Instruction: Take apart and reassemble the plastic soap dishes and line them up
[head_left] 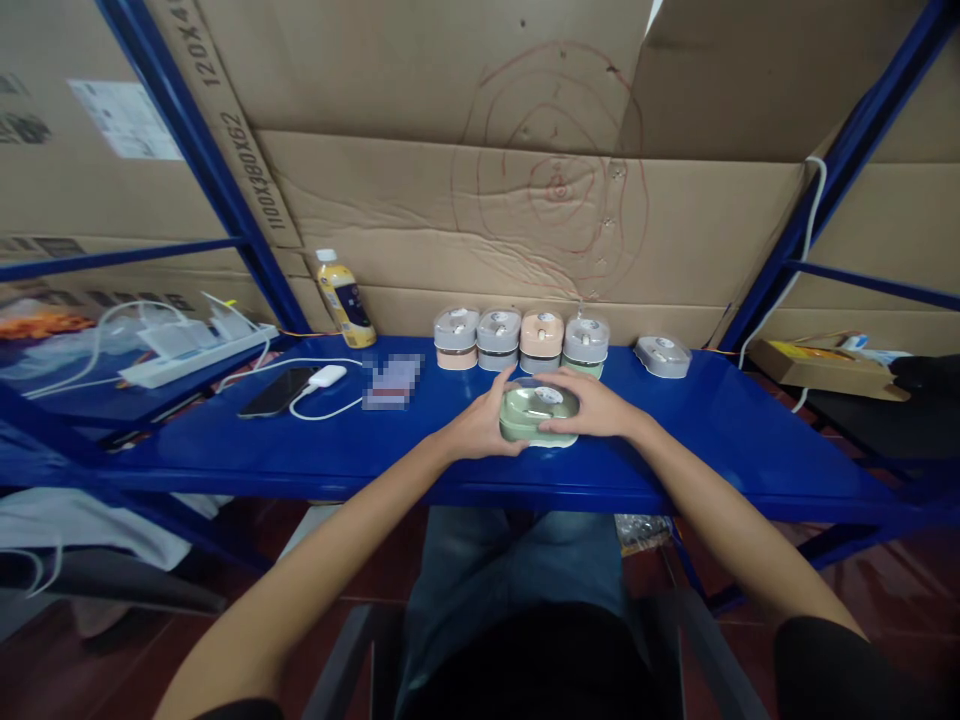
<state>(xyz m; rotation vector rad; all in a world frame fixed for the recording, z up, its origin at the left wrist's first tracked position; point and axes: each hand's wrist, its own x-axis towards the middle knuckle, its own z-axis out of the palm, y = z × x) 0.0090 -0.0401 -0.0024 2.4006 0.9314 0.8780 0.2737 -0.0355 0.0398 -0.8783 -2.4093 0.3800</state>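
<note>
A green oval container with a clear lid (538, 408) sits near the front edge of the blue shelf. My left hand (487, 420) is wrapped round its left side, thumb low at the front. From the right, my right hand (596, 405) grips the same container, with the thumb across its front. Just behind my hands stand several similar containers stacked in twos: a grey-over-pink stack (456, 338), a grey stack (499, 338), a pink-over-grey stack (541, 340) and a grey-over-green stack (586, 345). Farther right sits a single grey container (663, 356).
On the left lie a phone (279, 391), a white charging case (328, 376) with a cable, and a blurred-out item (392, 382). A yellow bottle (346, 300) stands by the cardboard wall (375, 190). A white power strip (199, 355) and an open carton (825, 368) flank the shelf (712, 440).
</note>
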